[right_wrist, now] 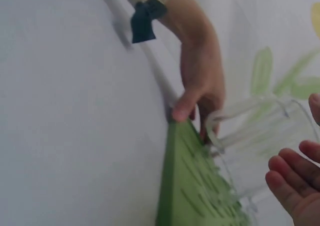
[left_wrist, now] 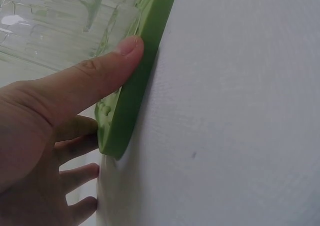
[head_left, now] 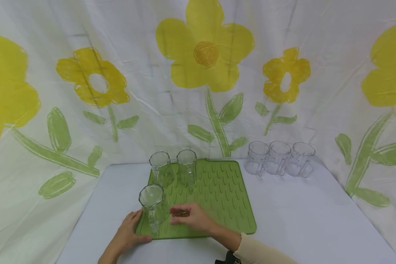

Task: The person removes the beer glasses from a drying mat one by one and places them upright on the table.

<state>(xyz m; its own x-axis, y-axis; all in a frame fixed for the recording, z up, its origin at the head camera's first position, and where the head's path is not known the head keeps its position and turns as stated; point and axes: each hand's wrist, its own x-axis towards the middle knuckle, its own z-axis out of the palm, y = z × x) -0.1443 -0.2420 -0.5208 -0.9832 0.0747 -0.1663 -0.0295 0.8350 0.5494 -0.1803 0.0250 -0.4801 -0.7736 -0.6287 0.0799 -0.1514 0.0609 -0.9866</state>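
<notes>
Ridged green mat [head_left: 217, 201], clear faceted mugs [head_left: 162, 170] on it, left hand [head_left: 128, 233] splayed against its corner, right hand [head_left: 194, 218] loosely unclenched beside front mug [head_left: 157, 209]

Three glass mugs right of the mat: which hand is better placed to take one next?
Probably the right hand: it looks empty and lies nearer those three glass mugs, while the left hand, farther away, touches the green drying mat.

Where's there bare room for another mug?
The green drying mat's right side is bare, past the right hand. So is the white tabletop right of the mat, in front of three glass mugs. The mat's left side is crowded: three more mugs, left hand at the corner.
</notes>
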